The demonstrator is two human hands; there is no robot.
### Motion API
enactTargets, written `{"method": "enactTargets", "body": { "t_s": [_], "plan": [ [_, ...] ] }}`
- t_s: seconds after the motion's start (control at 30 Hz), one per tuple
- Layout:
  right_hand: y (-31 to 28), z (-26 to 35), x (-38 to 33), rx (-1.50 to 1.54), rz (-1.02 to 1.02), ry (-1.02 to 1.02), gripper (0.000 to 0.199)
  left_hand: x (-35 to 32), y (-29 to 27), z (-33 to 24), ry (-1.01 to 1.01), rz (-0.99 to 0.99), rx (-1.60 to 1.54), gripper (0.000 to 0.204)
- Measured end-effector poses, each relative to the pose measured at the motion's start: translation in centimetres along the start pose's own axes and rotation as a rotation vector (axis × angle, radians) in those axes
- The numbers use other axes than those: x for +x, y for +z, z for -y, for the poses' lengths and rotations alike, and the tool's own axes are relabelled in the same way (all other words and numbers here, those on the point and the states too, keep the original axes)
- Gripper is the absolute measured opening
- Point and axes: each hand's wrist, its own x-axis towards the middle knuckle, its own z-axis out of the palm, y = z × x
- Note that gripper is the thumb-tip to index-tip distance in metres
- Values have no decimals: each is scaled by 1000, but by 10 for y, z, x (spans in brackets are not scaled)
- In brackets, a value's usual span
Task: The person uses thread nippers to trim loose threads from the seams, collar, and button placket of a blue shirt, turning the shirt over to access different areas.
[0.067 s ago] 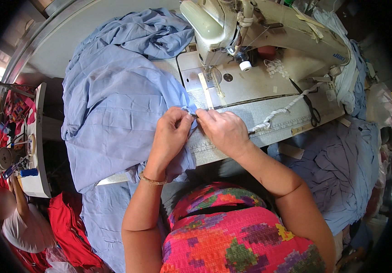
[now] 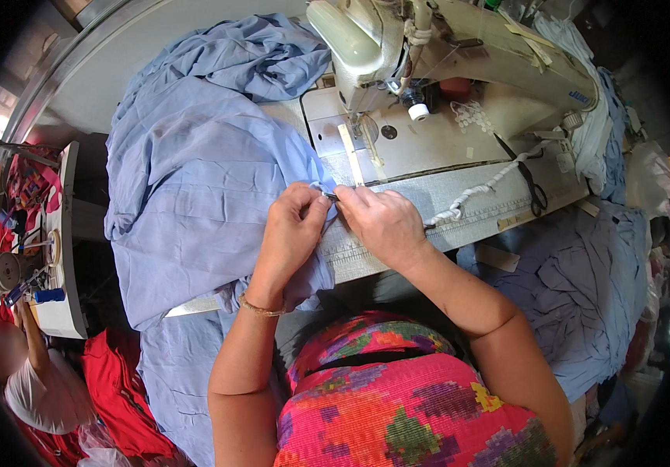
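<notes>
Head view — the left hand (image 2: 296, 222) pinches the blue cloth (image 2: 195, 167) lying left of the sewing machine (image 2: 506, 66); the right hand (image 2: 385, 222) pinches a small dark tool (image 2: 332, 197) — perhaps snips, mostly hidden.

At six o'clock I wear a pink, ribbed-looking garment (image 2: 405, 397) with blocky patches of orange, green, purple and yellow; between seven and eight o'clock, a thin pale bracelet (image 2: 261, 309) rings my left wrist (image 2: 269, 286).

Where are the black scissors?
In the head view, the black scissors lie on the sewing table, right of the right hand, where the twisted white cord meets them.
</notes>
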Motion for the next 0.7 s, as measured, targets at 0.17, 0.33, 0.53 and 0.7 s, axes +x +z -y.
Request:
{"method": "enactTargets", "body": {
  "t_s": [0.17, 0.33, 0.53, 0.7],
  "plan": [
    [0, 0, -2, 35, 54, 38, 22, -1, 2, -1, 35, 12, -8, 13],
    [0, -1, -2, 134, -23, 58, 17, -3, 1, -7, -33, 27, -117, 14],
    [-3, 0, -3, 136, 21, 87, 21, -4, 1, -6, -13, 17, -116, 16],
    [-3, 1, -3, 95, 33, 94, 21, -4, 2, -6, 11, 12, -75, 16]
  ]
}}
